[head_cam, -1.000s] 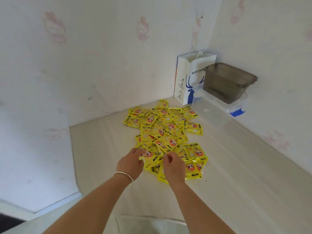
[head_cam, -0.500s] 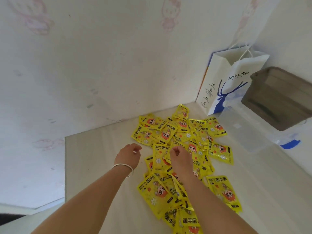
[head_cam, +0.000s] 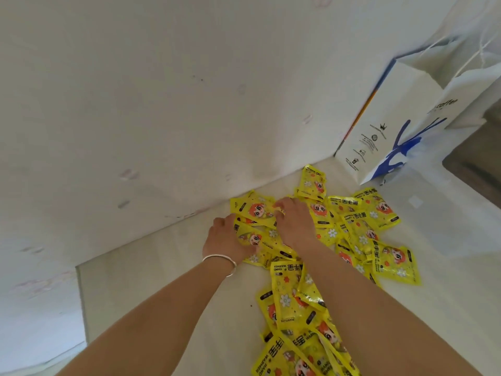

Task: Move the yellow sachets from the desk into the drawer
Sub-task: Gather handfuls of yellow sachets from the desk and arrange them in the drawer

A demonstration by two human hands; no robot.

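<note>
Several yellow sachets [head_cam: 360, 229] with a cartoon print lie in an overlapping pile on the pale desk [head_cam: 162, 272], running from the wall corner down to the near edge of view. My left hand [head_cam: 225, 237], with a white bracelet at the wrist, grips the left edge of a sachet [head_cam: 250, 237] at the pile's far left. Just to its right, my right hand [head_cam: 294, 223] curls its fingers onto another sachet [head_cam: 254, 207] close to the wall. My forearms hide part of the pile. No drawer is in view.
A white paper bag [head_cam: 385, 131] with blue print stands in the corner behind the pile. At the right edge are a clear plastic container [head_cam: 439, 213] and a dark brown box [head_cam: 477, 164]. The wall runs close behind the hands. Bare desk lies to the left.
The view has moved in closer to the desk. Both hands have reached further back across the pile to the sachets by the wall and taken hold of them.
</note>
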